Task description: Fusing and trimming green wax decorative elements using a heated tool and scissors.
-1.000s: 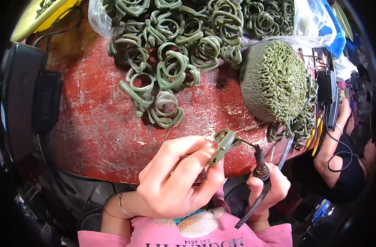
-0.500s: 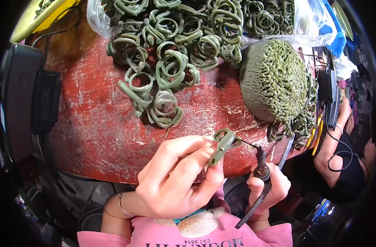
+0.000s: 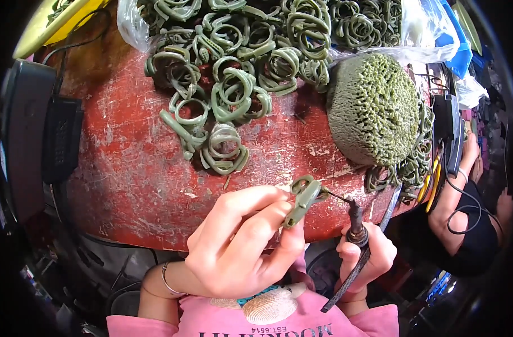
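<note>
Between the thumb and fingertips of my left hand [image 3: 248, 241], a green wax ring [image 3: 306, 199] is pinched above the table's front edge. My right hand [image 3: 371, 253] is closed around a soldering-iron-like wax pen [image 3: 356, 224] with a dark shaft. Its thin bent tip reaches left to the ring's right side; whether it touches the wax I cannot tell. A long narrow metal blade [image 3: 391, 206] with a dark, ribbed lower part [image 3: 346, 283] also runs through my right hand. Beyond my hands, many similar green wax rings [image 3: 225, 149] lie heaped on the table.
A round, pitted green block [image 3: 374, 109] stands on the scratched red table [image 3: 127, 185]. Clear plastic bags [image 3: 430, 33] lie at the back, and a black box [image 3: 60, 137] stands left. Yellow-handled pliers [image 3: 433, 182] sit by the right edge, near another person's arm [image 3: 450, 202].
The green wax ring has turned very slightly in my left fingers. My right hand and the wax pen are nearly still.
</note>
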Demonstrator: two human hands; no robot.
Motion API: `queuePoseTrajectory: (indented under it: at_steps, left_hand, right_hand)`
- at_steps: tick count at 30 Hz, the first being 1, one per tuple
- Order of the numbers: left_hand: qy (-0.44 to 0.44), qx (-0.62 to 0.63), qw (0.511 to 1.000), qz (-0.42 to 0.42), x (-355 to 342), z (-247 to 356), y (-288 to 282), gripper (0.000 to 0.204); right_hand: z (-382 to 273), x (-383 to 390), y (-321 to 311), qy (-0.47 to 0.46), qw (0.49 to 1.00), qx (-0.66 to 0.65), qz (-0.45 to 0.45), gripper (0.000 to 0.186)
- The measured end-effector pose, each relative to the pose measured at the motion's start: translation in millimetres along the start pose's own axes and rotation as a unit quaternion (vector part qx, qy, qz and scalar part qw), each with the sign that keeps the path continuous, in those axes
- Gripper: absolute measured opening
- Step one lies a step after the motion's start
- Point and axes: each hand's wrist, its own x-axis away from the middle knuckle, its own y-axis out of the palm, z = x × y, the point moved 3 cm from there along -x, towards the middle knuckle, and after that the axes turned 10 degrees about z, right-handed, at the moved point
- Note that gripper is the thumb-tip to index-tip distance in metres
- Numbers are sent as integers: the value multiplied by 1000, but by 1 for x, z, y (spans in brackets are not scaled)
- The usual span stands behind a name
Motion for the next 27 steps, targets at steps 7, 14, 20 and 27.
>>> queuePoseTrajectory:
  at_steps: [7, 14, 20, 27]
  left_hand:
    - [30, -10, 999, 0, -2, 0, 1, 16]
    - [38, -11, 999, 8, -2, 0, 1, 16]
    - [56, -14, 998, 5, -1, 0, 1, 15]
    - [27, -7, 1000, 3, -2, 0, 0, 16]
  right_hand:
    - [4, 4, 1, 18, 999, -37, 35, 39]
    - [1, 1, 0, 5, 1000, -16, 15, 40]
    - [4, 4, 0, 14, 999, -19, 22, 41]
    - [3, 3, 0, 6, 1000, -19, 20, 39]
